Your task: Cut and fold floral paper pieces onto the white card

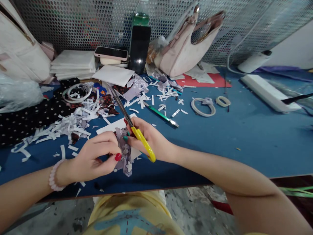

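Observation:
My left hand (97, 156), wearing a pink bead bracelet, pinches a crumpled grey-purple floral fabric piece (126, 166) near the table's front edge. Thumb and forefinger of that hand are closed on it. My right hand (153, 140) holds scissors with yellow handles (144, 145), their blades pointing up and to the left, away from the fabric. Fingertips of the right hand also touch the upper part of the fabric. Behind the hands lies a white card (114, 125), partly hidden by them. I cannot see whether the scissor blades are fully closed.
White paper strips (66, 129) and scraps litter the left and middle of the blue table (220, 137). A green cutter knife (161, 115) lies beyond my right hand. Tape rolls (202, 115), a phone (111, 53), a pink-white bag (179, 58) and a black dotted cloth (24, 122) lie around.

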Tool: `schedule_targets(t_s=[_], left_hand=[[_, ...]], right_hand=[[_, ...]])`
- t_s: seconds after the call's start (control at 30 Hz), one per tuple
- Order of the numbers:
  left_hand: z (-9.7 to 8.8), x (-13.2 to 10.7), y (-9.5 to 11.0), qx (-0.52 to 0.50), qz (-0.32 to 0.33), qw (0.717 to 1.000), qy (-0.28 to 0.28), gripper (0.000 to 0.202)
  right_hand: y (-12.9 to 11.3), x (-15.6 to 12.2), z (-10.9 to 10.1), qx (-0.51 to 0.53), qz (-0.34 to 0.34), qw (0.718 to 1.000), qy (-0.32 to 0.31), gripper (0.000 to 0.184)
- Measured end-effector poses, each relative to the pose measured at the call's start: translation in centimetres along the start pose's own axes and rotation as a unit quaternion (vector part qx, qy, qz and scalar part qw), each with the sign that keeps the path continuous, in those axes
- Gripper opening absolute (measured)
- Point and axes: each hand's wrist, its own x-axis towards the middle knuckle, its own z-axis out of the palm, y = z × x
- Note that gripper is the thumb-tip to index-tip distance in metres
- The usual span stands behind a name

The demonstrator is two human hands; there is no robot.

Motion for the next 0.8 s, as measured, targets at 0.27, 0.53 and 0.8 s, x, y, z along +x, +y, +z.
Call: schedule_targets(t_s=[0.27,0.53,0.8], left_hand=[[-0.1,0.0,-0.1,-0.006,-0.036,0.999,0.007,0.022],[0.1,-0.3,-1.1,-0.035,-0.12,0.991,0.045,0.021],[1.5,-1.1,-0.3,0.028,-0.186,0.982,-0.035,0.016]], right_hand=[[0.0,-0.1,-0.1,-0.001,-0.021,0.999,0.028,0.024],[-0.3,0.0,-0.1,0.033,-0.032,0.996,0.077,0.04],[-0.4,-0.4,0.7,0.031,-0.048,0.991,0.118,0.043]])
